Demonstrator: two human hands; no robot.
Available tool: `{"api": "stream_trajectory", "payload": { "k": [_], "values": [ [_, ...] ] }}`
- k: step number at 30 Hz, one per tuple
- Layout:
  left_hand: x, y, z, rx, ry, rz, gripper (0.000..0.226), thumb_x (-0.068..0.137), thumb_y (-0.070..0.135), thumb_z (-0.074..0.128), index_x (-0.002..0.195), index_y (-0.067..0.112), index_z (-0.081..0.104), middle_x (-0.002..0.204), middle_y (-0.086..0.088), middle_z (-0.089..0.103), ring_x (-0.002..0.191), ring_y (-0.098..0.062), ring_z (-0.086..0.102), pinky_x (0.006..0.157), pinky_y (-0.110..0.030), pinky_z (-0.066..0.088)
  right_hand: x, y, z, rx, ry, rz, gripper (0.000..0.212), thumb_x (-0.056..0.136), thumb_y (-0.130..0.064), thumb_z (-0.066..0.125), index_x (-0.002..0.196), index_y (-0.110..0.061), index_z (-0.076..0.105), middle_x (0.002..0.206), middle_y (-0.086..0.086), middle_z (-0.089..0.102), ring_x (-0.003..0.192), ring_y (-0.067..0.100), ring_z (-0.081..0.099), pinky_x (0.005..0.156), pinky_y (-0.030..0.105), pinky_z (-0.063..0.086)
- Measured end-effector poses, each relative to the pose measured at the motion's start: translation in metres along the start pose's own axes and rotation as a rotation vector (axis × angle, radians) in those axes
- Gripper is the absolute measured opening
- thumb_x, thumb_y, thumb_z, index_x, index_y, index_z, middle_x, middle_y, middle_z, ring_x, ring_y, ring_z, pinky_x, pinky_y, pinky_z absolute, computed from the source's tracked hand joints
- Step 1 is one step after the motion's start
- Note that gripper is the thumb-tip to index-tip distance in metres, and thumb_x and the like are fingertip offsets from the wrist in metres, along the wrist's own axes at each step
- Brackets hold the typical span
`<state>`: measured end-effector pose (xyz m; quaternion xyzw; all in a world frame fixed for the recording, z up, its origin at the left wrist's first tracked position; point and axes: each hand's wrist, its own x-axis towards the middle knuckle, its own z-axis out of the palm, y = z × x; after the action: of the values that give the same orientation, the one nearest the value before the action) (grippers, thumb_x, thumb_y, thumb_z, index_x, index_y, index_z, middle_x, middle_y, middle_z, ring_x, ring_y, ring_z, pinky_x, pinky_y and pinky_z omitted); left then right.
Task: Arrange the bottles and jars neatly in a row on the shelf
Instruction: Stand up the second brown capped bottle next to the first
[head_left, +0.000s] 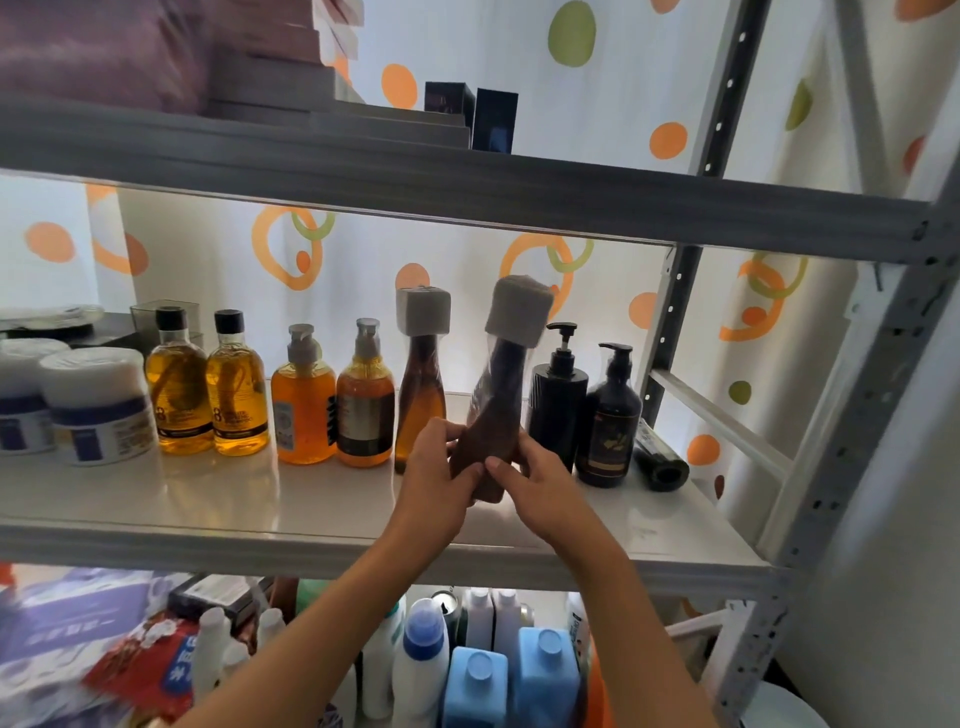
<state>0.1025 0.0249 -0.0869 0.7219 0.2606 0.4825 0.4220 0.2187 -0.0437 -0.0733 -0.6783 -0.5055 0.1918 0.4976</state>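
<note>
Two bare forearms, no sleeves, watch or rings showing; left hand (434, 480) and right hand (543, 488) ungloved, nails short and plain.

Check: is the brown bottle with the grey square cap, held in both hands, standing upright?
No, the brown bottle with the grey square cap is tilted, cap leaning right.

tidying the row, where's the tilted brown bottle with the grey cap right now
In the head view, right of centre on the middle shelf, held tilted by both hands between the upright brown bottle and the black pump bottle.
</note>
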Motion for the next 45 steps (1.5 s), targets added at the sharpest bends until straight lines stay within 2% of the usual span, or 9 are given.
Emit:
{"api": "stream_trajectory", "payload": {
  "k": [5, 9, 18, 22, 26, 35, 37, 40, 45],
  "values": [
    [0.0, -0.011, 0.005, 0.07, 0.068, -0.036, 0.023, 0.09, 0.011, 0.065, 0.103, 0.015, 0.047, 0.103, 0.002, 0.059, 0.094, -0.014, 0.063, 0.063, -0.012, 0.055, 0.002, 0.009, 0.012, -0.052, 0.023, -0.044, 0.045, 0.101, -0.019, 0.051, 0.145, -0.025, 0.043, 0.132, -0.005, 0.061, 0.119, 0.01, 0.059, 0.091, 0.011, 0.047],
    [0.002, -0.02, 0.005, 0.21, 0.078, -0.012, 0.022, 0.09, 0.016, 0.065, 0.102, 0.018, 0.047, 0.105, 0.003, 0.06, 0.091, -0.008, 0.059, 0.058, 0.0, 0.043, 0.008, 0.014, 0.016, -0.057, 0.031, -0.042, 0.049, 0.101, -0.017, 0.051, 0.148, -0.025, 0.04, 0.138, -0.005, 0.057, 0.126, 0.011, 0.053, 0.108, 0.031, 0.045],
    [0.021, -0.031, 0.003, 0.205, -0.026, -0.003, 0.018, 0.09, 0.004, 0.062, 0.101, 0.015, 0.051, 0.106, -0.002, 0.063, 0.101, -0.015, 0.063, 0.073, -0.011, 0.05, 0.017, 0.025, 0.026, -0.017, 0.157, -0.005, 0.042, 0.1, -0.016, 0.052, 0.141, -0.02, 0.049, 0.132, 0.0, 0.055, 0.123, 0.016, 0.053, 0.095, 0.02, 0.041],
    [0.031, -0.029, -0.004, 0.249, 0.058, -0.036, 0.012, 0.084, 0.015, 0.071, 0.089, 0.015, 0.06, 0.087, 0.0, 0.066, 0.081, -0.01, 0.064, 0.065, -0.014, 0.049, 0.024, 0.025, 0.034, -0.131, 0.401, 0.018, 0.043, 0.094, -0.019, 0.063, 0.136, -0.015, 0.056, 0.128, 0.004, 0.051, 0.116, 0.019, 0.054, 0.097, 0.029, 0.049],
    [0.033, -0.03, -0.003, 0.263, 0.14, -0.039, 0.013, 0.084, 0.019, 0.071, 0.078, 0.013, 0.062, 0.072, 0.002, 0.062, 0.069, -0.008, 0.06, 0.056, -0.011, 0.04, 0.029, 0.025, 0.039, -0.071, 0.461, 0.019, 0.036, 0.091, -0.018, 0.067, 0.126, -0.015, 0.063, 0.115, 0.002, 0.06, 0.097, 0.012, 0.061, 0.069, 0.006, 0.046],
    [0.04, -0.043, 0.001, 0.253, 0.088, -0.062, 0.009, 0.087, 0.018, 0.069, 0.08, 0.015, 0.063, 0.077, 0.001, 0.064, 0.07, -0.004, 0.057, 0.057, -0.008, 0.039, 0.04, 0.025, 0.043, -0.087, 0.539, 0.07, 0.013, 0.087, -0.021, 0.071, 0.094, -0.021, 0.06, 0.083, -0.01, 0.062, 0.077, 0.005, 0.061, 0.074, 0.028, 0.056],
    [0.041, -0.044, 0.001, 0.229, 0.073, -0.062, 0.006, 0.088, 0.019, 0.068, 0.085, 0.013, 0.066, 0.082, -0.001, 0.067, 0.074, -0.005, 0.06, 0.06, -0.008, 0.04, 0.042, 0.026, 0.044, -0.122, 0.528, 0.061, 0.005, 0.091, -0.014, 0.066, 0.094, -0.017, 0.064, 0.09, -0.003, 0.066, 0.084, 0.012, 0.065, 0.074, 0.025, 0.053],
    [0.042, -0.046, 0.002, 0.214, 0.025, -0.046, 0.011, 0.089, 0.019, 0.066, 0.096, 0.011, 0.068, 0.091, -0.002, 0.069, 0.083, -0.009, 0.063, 0.066, -0.008, 0.041, 0.043, 0.025, 0.044, -0.169, 0.517, 0.053, 0.017, 0.094, -0.004, 0.056, 0.104, -0.011, 0.069, 0.105, 0.004, 0.069, 0.093, 0.014, 0.065, 0.076, 0.018, 0.046],
    [0.043, -0.048, 0.004, 0.197, 0.0, -0.027, 0.019, 0.091, 0.023, 0.064, 0.105, 0.011, 0.068, 0.097, 0.0, 0.07, 0.091, -0.01, 0.065, 0.072, -0.011, 0.045, 0.039, 0.026, 0.045, -0.193, 0.491, 0.032, 0.023, 0.095, -0.006, 0.054, 0.112, -0.01, 0.069, 0.112, 0.005, 0.069, 0.1, 0.015, 0.064, 0.082, 0.017, 0.045]
  ]
}}
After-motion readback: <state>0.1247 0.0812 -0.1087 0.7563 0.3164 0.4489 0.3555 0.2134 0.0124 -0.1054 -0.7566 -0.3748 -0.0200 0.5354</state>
